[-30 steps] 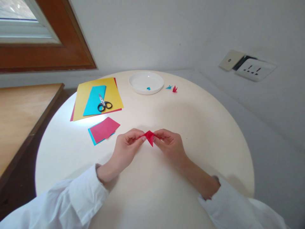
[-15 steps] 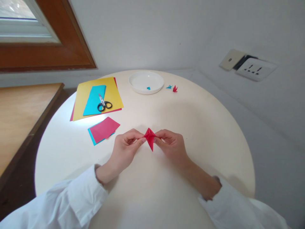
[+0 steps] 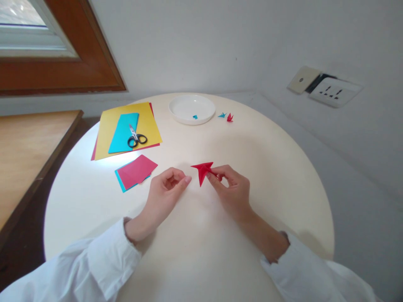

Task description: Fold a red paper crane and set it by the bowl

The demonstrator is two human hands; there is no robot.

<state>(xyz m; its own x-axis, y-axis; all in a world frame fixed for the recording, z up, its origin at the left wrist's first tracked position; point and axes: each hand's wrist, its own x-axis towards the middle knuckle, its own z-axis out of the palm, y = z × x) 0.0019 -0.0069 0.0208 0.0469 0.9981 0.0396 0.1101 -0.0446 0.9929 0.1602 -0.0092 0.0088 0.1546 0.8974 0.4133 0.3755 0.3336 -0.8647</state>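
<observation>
My right hand point(image 3: 231, 188) pinches a small folded red paper figure point(image 3: 202, 170) by one end, holding it just above the round cream table point(image 3: 267, 167). My left hand point(image 3: 166, 191) rests beside it, fingers loosely curled with nothing in them, its fingertips a short gap left of the red figure. Both arms wear white sleeves.
Small pink and blue paper squares point(image 3: 136, 171) lie left of my hands. Farther back, scissors point(image 3: 136, 137) rest on blue, yellow and red sheets point(image 3: 147, 123). A white plate point(image 3: 192, 109) holds a tiny blue piece; two tiny folded figures point(image 3: 226, 116) lie right of it. A wooden surface point(image 3: 28, 142) stands left.
My left hand has let go of the red figure. My right hand has carried it slightly up and to the right, turning it so its point faces left.
</observation>
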